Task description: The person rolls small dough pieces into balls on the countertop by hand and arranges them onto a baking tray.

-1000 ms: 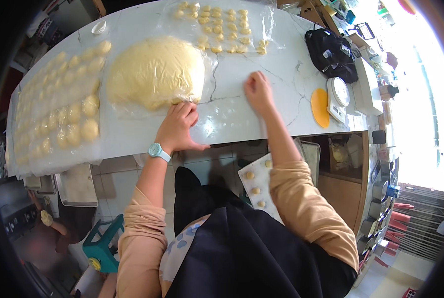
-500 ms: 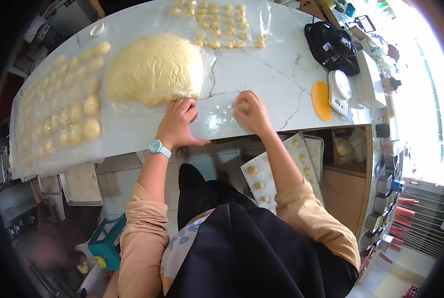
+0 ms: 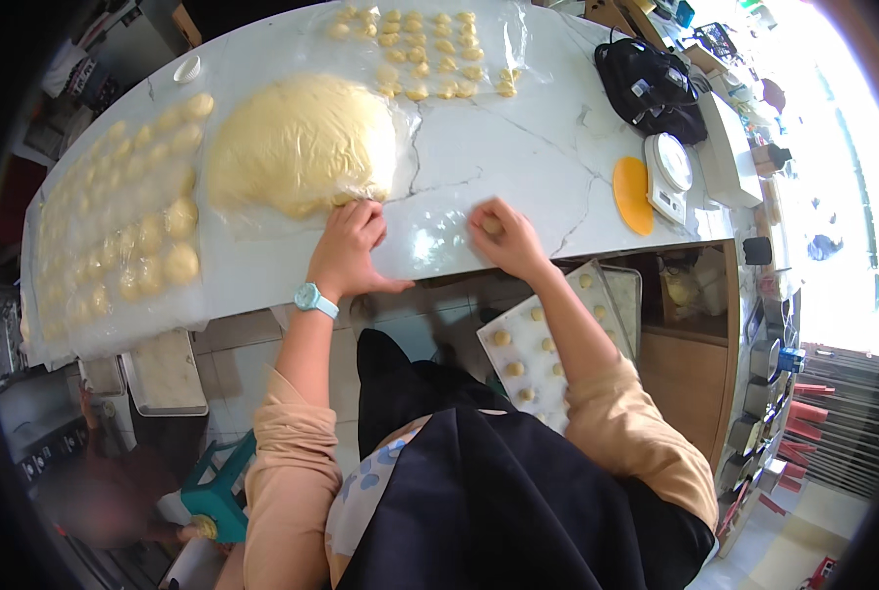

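Observation:
My right hand point(image 3: 508, 239) is curled over a small pale dough ball point(image 3: 492, 225) on the marble-patterned tabletop, near its front edge. My left hand point(image 3: 354, 251) rests at the near edge of a large mound of yellow dough point(image 3: 297, 143) covered in clear plastic. Its fingers bend against the plastic and its thumb stretches out to the right, apart from them. The left fingertips are partly hidden. A pale blue watch point(image 3: 315, 299) is on my left wrist.
Rows of covered dough balls point(image 3: 181, 263) lie at left; small dough pieces point(image 3: 417, 54) lie on plastic at the back. A kitchen scale point(image 3: 667, 177) and orange disc point(image 3: 632, 196) sit at right. Below the table edge is a tray of dough rounds point(image 3: 514, 370). Another person point(image 3: 100, 501) is lower left.
My right hand has shifted slightly right and nearer with the dough ball under it. My left hand stays in about the same place. The whole view has shifted slightly.

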